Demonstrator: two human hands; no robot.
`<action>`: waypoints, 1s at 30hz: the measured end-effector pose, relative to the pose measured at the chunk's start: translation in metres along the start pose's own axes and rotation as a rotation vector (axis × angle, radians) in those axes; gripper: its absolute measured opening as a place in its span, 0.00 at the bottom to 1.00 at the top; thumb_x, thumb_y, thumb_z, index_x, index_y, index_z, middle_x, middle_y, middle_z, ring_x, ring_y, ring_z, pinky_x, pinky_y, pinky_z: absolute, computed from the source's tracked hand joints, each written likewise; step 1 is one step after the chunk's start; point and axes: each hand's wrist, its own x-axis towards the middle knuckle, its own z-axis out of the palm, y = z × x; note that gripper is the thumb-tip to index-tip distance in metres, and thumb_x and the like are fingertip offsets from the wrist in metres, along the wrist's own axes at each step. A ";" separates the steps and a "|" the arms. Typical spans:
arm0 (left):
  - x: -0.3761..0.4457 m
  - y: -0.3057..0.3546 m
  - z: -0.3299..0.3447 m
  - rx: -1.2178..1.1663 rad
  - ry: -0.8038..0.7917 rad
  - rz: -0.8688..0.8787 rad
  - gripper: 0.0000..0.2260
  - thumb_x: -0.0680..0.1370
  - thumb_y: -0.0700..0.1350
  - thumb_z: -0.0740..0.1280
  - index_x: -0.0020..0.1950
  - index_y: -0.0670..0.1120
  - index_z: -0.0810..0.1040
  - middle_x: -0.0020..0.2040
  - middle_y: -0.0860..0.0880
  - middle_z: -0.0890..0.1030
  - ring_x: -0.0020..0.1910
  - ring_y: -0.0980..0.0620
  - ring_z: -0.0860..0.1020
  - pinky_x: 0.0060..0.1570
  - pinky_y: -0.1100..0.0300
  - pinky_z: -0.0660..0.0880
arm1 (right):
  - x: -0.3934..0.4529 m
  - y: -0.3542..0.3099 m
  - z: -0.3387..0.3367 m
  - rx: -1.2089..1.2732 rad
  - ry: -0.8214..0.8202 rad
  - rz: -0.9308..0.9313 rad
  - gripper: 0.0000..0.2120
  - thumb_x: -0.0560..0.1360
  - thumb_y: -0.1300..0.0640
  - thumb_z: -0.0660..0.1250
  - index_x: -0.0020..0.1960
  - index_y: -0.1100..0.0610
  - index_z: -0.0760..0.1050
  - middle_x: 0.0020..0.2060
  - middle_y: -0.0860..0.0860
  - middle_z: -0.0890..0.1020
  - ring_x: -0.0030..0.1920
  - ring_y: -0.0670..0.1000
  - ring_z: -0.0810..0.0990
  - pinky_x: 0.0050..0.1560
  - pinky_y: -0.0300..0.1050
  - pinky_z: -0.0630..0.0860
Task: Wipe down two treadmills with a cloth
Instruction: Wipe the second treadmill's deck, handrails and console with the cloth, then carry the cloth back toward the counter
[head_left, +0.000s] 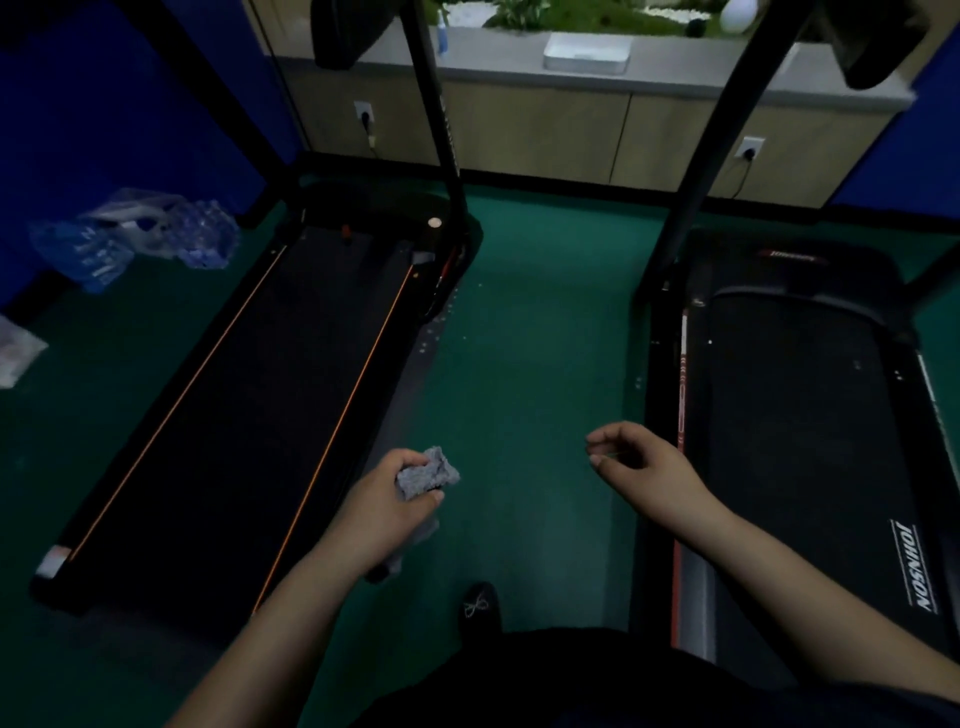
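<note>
My left hand (384, 512) grips the bunched grey cloth (427, 474); my right hand (641, 462) hangs loosely curled and empty. I'd start on the treadmill at ten o'clock (249, 395), spreading the cloth flat and wiping its side rail in long strokes.

Two bare forearms with no sleeves in view, left hand (382, 512) and right hand (641, 465) without rings or a watch, dark clothing across the lower body, possibly black, one dark shoe (480, 605) with a small pale bow-like mark
</note>
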 end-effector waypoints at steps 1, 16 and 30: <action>0.017 0.006 -0.009 0.007 -0.013 0.011 0.15 0.76 0.50 0.70 0.60 0.55 0.71 0.54 0.57 0.74 0.46 0.63 0.73 0.38 0.67 0.69 | 0.014 -0.009 0.000 0.001 0.017 -0.002 0.09 0.74 0.60 0.69 0.46 0.46 0.76 0.44 0.45 0.82 0.48 0.51 0.81 0.53 0.43 0.76; 0.247 0.086 -0.060 0.029 -0.145 0.071 0.15 0.76 0.49 0.69 0.61 0.54 0.71 0.51 0.60 0.72 0.44 0.65 0.71 0.39 0.68 0.68 | 0.198 -0.031 -0.031 0.012 0.130 0.137 0.07 0.74 0.60 0.70 0.48 0.48 0.78 0.45 0.46 0.83 0.50 0.46 0.81 0.54 0.40 0.76; 0.496 0.228 -0.107 -0.006 -0.023 0.171 0.15 0.74 0.48 0.71 0.59 0.56 0.73 0.56 0.52 0.75 0.51 0.57 0.76 0.45 0.61 0.71 | 0.479 -0.091 -0.125 0.043 0.199 0.056 0.10 0.73 0.62 0.70 0.45 0.47 0.76 0.43 0.45 0.82 0.44 0.46 0.80 0.49 0.32 0.73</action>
